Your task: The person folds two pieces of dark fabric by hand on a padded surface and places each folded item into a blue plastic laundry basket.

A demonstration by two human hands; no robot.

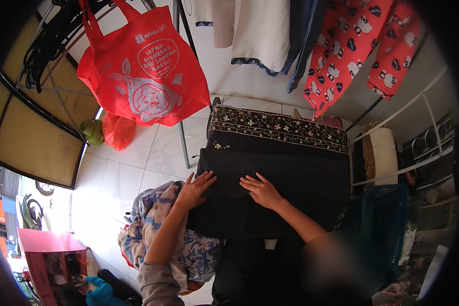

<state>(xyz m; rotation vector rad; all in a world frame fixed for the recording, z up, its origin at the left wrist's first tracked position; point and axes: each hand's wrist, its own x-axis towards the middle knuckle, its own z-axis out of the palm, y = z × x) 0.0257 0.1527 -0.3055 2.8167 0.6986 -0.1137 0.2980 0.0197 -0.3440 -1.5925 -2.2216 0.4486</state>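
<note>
A black cloth garment point(298, 179) lies spread over a raised, board-like surface before me. Floral embroidery in pale and pink thread fills its border point(279, 126) along the far side. Both palms rest face down on the plain black part. My left hand point(194, 191) is at the cloth's left edge with its fingers apart. Near the middle, my right hand point(263, 192) touches the fabric, also with fingers spread. Neither hand holds anything. What supports the cloth is mostly hidden beneath it.
A heap of patterned cloth point(157, 222) sits at left. A red tote bag point(145, 69) and black hangers point(42, 57) hang from a rack. Trousers point(260, 38) hang ahead. At right stand a blue plastic basket point(386, 214) and white metal rails point(401, 172). A person point(101, 292) is at lower left.
</note>
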